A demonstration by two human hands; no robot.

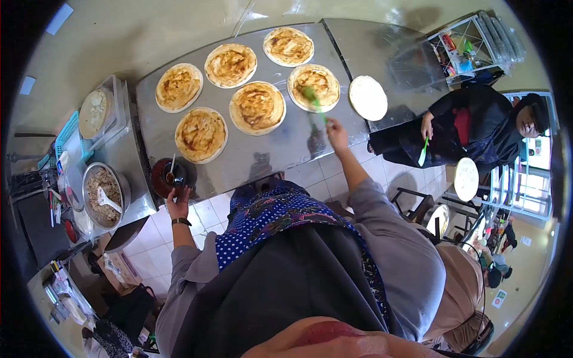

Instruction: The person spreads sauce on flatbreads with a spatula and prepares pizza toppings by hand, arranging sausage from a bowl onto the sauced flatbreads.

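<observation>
My right hand (337, 136) is closed round the handle of a green spatula (318, 102), whose blurred head is over a round flatbread (305, 83) spread with brown sauce. Several more sauced flatbreads (258, 107) lie on the steel table (262, 152). A plain pale flatbread (368, 97) sits to the right, across the seam between the tables. At the table's left front corner, my left hand (178, 204) has its fingers apart at the near rim of a dark red bowl (159, 186). Inside that bowl are a small container of dark sauce (171, 178) and a spoon handle.
On the left counter stands a large metal bowl (122, 185) of crumbly filling with a white scoop (107, 201). Behind it is a plastic tub (110, 110). To the right, a co-worker (477, 128) in dark clothes holds another green spatula (423, 154) near a pale flatbread (465, 179).
</observation>
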